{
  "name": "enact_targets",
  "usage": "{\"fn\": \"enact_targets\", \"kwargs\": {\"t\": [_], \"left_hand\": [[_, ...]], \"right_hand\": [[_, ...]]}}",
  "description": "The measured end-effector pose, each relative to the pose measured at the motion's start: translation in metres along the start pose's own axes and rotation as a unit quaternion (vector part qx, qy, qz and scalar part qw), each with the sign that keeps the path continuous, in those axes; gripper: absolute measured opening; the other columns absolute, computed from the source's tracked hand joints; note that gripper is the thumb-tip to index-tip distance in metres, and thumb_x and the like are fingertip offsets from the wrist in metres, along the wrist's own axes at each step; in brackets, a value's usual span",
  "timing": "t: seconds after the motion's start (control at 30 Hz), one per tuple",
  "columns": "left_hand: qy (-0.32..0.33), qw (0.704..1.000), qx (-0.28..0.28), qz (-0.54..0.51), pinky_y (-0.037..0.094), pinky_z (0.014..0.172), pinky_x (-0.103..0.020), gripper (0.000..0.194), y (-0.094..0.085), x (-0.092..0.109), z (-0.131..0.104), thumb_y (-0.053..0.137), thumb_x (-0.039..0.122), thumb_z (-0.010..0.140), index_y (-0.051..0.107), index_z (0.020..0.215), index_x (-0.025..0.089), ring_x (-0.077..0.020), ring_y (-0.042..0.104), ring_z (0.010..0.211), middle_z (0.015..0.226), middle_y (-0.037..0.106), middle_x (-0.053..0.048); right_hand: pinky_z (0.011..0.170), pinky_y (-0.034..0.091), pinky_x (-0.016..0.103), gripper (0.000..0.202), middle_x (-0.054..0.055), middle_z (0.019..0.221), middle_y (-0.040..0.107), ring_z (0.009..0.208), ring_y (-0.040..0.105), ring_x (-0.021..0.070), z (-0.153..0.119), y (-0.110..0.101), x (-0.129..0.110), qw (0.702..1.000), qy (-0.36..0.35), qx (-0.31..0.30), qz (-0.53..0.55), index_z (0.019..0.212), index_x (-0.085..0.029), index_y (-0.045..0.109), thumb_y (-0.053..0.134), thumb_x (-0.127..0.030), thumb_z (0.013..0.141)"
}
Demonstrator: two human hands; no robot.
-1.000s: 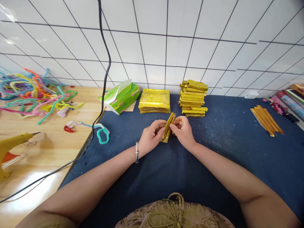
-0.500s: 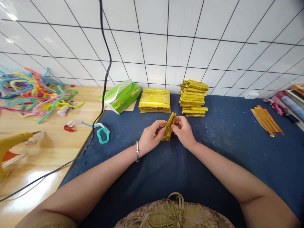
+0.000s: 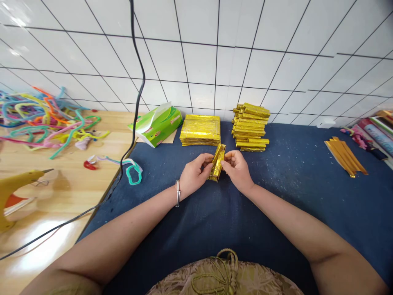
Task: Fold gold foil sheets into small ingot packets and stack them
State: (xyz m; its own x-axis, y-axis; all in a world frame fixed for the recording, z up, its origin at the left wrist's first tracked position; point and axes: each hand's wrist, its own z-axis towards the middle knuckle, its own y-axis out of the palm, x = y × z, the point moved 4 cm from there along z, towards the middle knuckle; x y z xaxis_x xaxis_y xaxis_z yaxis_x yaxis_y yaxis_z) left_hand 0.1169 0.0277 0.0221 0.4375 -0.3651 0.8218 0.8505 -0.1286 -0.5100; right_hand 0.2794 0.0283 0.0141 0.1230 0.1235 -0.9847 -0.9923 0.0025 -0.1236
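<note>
A folded piece of shiny gold foil paper [image 3: 217, 166] is held between my two hands over the dark blue cloth [image 3: 215, 221]. My left hand [image 3: 196, 174], a silver bangle at its wrist, pinches the paper's left side between thumb and fingers. On the opposite side, my right hand [image 3: 238, 170] grips the paper's edge with thumb and fingertips. Just beyond my hands lies a neat stack of flat gold paper [image 3: 200, 129]. A looser pile of narrow folded gold strips [image 3: 250, 127] sits to its right.
A green tissue pack [image 3: 161, 125] stands left of the flat stack. Colourful pipe cleaners [image 3: 46, 121] and a yellow glue gun [image 3: 18, 184] lie on the wooden surface. A black cable [image 3: 139, 82] hangs down at left. Brown-gold strips [image 3: 344, 155] rest at right, before a tiled wall [image 3: 236, 67].
The gold paper has been spread wider, with its folds standing further apart. Both hands stay in nearly the same place, with their grip kept on it.
</note>
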Motion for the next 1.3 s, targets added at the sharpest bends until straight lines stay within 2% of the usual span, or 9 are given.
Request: {"fn": "enact_targets", "kwargs": {"t": [0.2,0.5,1.3], "left_hand": [[0.012,1.0,0.01,0.01,0.05,0.073,-0.021,0.022,-0.0026,0.0063,-0.0001,0.049,0.027,0.088,0.058,0.107,0.021,-0.0108,0.063,0.08,0.095,0.067,-0.001],[0.011,1.0,0.005,0.023,0.05,0.073,-0.022,0.022,-0.0022,0.0051,0.0009,0.049,0.024,0.087,0.058,0.108,0.021,-0.0108,0.062,0.079,0.094,0.067,-0.001],[0.014,0.999,0.01,0.031,0.047,0.065,-0.02,0.021,-0.0016,0.0049,0.0004,0.051,0.025,0.087,0.058,0.106,0.021,-0.0087,0.059,0.07,0.086,0.066,0.001]], "right_hand": [[0.061,0.046,0.027,0.022,-0.001,0.083,0.057,0.067,0.054,0.0119,0.0004,0.0004,0.0009,1.0,-0.008,-0.003,-0.013,0.093,-0.023,0.048,0.06,-0.033,0.078],[0.068,0.049,0.029,0.022,0.0,0.085,0.057,0.071,0.056,0.0126,-0.0008,0.0015,-0.0004,1.0,-0.023,-0.008,-0.012,0.094,-0.023,0.048,0.06,-0.034,0.079],[0.067,0.049,0.028,0.022,0.0,0.084,0.057,0.07,0.055,0.0126,-0.0009,0.0027,0.0001,0.999,-0.029,-0.015,-0.023,0.095,-0.024,0.049,0.06,-0.035,0.079]]}}
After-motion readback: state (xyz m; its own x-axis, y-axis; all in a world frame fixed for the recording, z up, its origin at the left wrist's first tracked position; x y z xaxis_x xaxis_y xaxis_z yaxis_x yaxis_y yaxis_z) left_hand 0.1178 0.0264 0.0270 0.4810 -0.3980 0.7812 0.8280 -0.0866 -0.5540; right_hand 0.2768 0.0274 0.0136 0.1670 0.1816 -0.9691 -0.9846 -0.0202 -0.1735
